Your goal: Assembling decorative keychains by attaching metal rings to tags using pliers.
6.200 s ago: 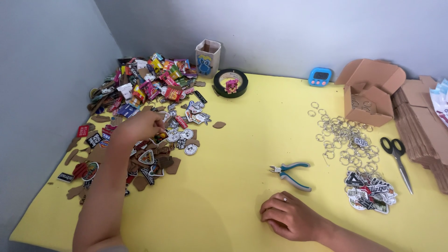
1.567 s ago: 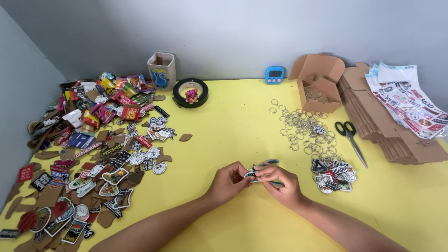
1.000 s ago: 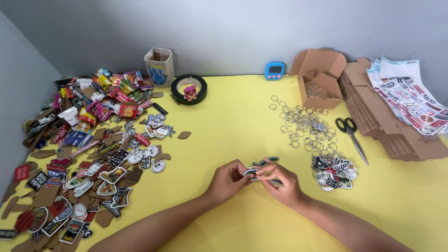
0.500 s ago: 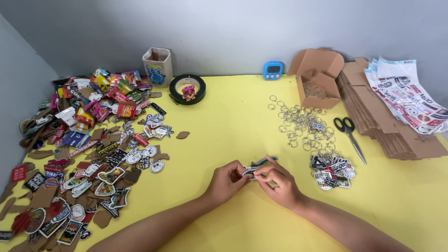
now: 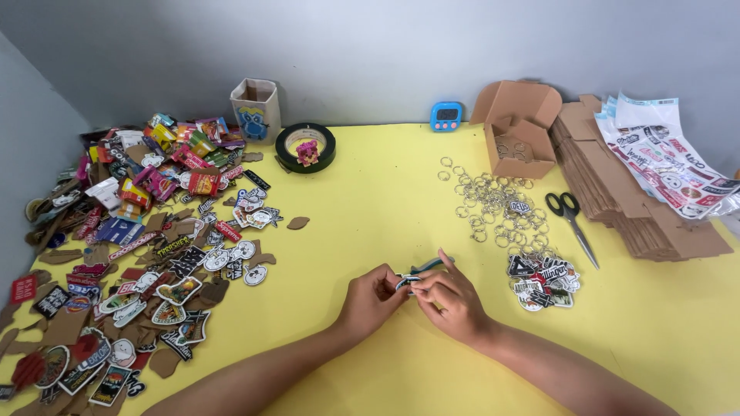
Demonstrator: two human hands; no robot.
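- The left hand (image 5: pixel 368 299) and right hand (image 5: pixel 451 302) meet at lower centre of the frame, over the yellow tabletop (image 5: pixel 370 192), fingertips pinched together on one small keychain charm (image 5: pixel 406 282).
- The right hand also grips one pair of teal-handled pliers (image 5: pixel 428 266); their long axis slants from the charm up toward the right.
- Just right of the hands lies a small pile of finished charms (image 5: pixel 543 279); above it, loose key rings (image 5: pixel 486 202), too many to count.
- One pair of black scissors (image 5: pixel 571 222) points toward lower right.
- One open cardboard box (image 5: pixel 518 127) stands at upper right.
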